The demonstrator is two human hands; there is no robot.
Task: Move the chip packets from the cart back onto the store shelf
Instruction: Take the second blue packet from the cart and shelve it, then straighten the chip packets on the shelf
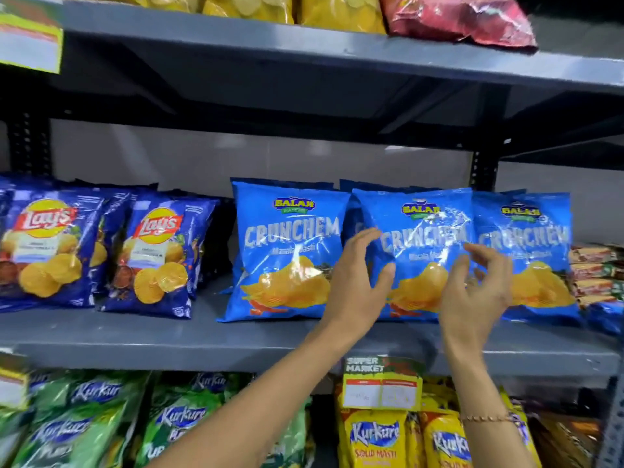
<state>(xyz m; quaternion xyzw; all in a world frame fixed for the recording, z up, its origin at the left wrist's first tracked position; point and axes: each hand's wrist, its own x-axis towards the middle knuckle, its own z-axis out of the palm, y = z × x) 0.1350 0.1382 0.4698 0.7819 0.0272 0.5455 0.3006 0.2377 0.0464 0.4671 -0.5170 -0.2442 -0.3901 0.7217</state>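
Both hands, left hand (354, 282) and right hand (479, 292), spread loose before packets on grey shelf (135, 336).

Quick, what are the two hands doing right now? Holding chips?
Left hand: open, fingers spread on the left edge of the middle Crunchem packet, not gripping it.
Right hand: open, fingers loosely curled in front of the same packet, holding nothing.

Both bare forearms reach up toward 12 o'clock. The left hand (358, 282) is spread wide, thumb at 3 o'clock, fingers curved. The right hand (479, 288) is loosely open, fingers curled and blurred, a thin bracelet (486, 417) around its wrist.
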